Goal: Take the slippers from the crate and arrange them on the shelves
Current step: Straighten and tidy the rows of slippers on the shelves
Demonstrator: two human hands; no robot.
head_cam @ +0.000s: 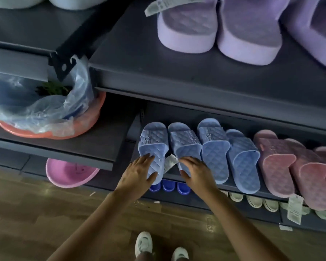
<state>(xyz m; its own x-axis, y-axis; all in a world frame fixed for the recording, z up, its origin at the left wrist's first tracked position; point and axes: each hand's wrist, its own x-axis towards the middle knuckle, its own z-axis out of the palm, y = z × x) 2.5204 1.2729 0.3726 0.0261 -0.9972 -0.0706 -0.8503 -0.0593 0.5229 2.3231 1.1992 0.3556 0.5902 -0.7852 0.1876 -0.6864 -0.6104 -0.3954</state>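
Left hand point(139, 171) and right hand point(197, 173) lie flat on quilted blue slippers point(152, 140) (tag point(170, 162) between), left of the pink pair point(277, 161).

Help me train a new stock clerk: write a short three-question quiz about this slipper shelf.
1. Fill in: the blue slippers lie to the ___ of the pink slippers.
2. True or false: the left hand and right hand touch pink slippers.
3. Which slippers sit on the upper shelf? A purple, B green, C black.
Key: 1 left; 2 false, they touch blue slippers; 3 A, the purple slippers.
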